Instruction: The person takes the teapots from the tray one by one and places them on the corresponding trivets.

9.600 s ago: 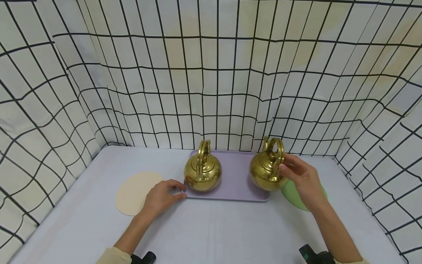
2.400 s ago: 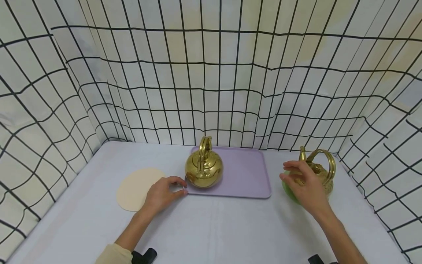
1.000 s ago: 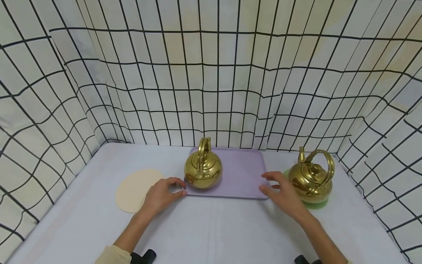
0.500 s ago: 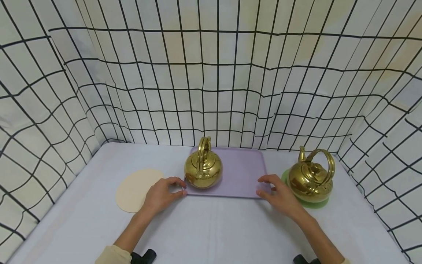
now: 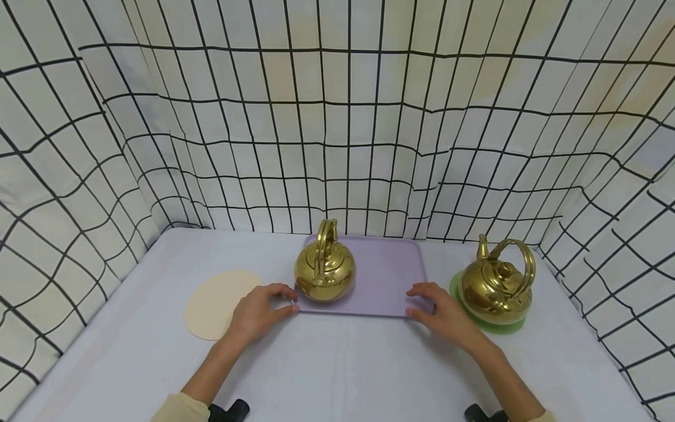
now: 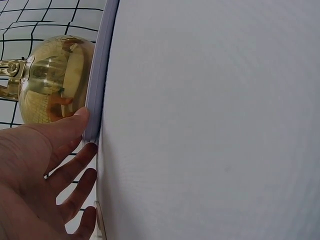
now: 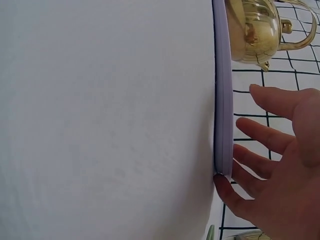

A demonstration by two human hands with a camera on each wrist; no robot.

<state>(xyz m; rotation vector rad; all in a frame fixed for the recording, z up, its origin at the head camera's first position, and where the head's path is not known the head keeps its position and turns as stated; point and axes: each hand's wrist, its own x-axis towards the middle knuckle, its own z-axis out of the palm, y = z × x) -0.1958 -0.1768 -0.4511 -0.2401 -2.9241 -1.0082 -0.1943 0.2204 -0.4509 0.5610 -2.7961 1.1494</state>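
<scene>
A lilac tray (image 5: 379, 275) lies in the middle of the white table, a brass teapot (image 5: 325, 272) standing at its left end. My left hand (image 5: 258, 313) holds the tray's near left corner, thumb over the rim and index finger at the corner's end in the left wrist view. My right hand (image 5: 448, 316) is at the near right corner with fingers spread. In the right wrist view, its little finger (image 7: 227, 192) is right at the corner, while thumb and index stand apart above the tray. A second brass teapot (image 5: 495, 287) stands on a green round mat (image 5: 508, 328).
A cream round mat (image 5: 218, 305) lies left of the tray, close to my left hand. The table (image 5: 337, 363) is covered in white cloth. White cloth walls with a black grid (image 5: 348, 129) close in the back and both sides.
The right hand carried one teapot from the tray's right end to the green mat and let go. It then moved left to the tray's near right corner. The left hand stays put.
</scene>
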